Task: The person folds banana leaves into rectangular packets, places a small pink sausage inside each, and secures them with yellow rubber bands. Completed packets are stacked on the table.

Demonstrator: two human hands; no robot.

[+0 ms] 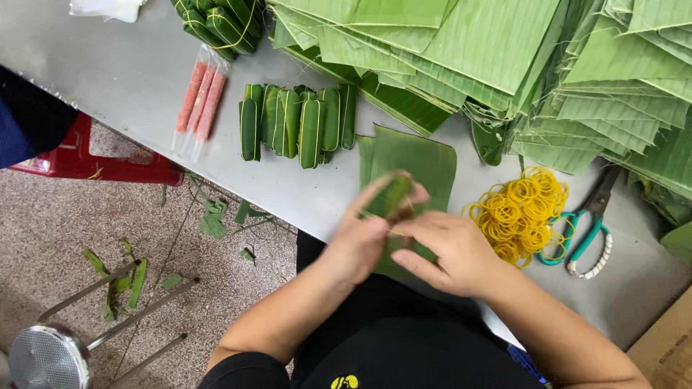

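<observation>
My left hand (358, 241) holds a small banana-leaf parcel (390, 196) over the table edge, fingers blurred with motion. My right hand (447, 248) is right beside it, fingertips touching the parcel's lower end and pinching what looks like a thin band. Under both hands lies a flat cut piece of banana leaf (422, 158). A row of several finished leaf parcels (299, 122) tied with bands lies to the left on the grey table (130, 72).
A heap of yellow rubber bands (519, 212) and teal-handled scissors (587, 227) lie at right. Stacks of cut banana leaves (504, 50) fill the far side. Pink sausage sticks in clear wrap (202, 97) lie left. A red stool (86, 162) and a metal stool (50, 353) stand on the floor.
</observation>
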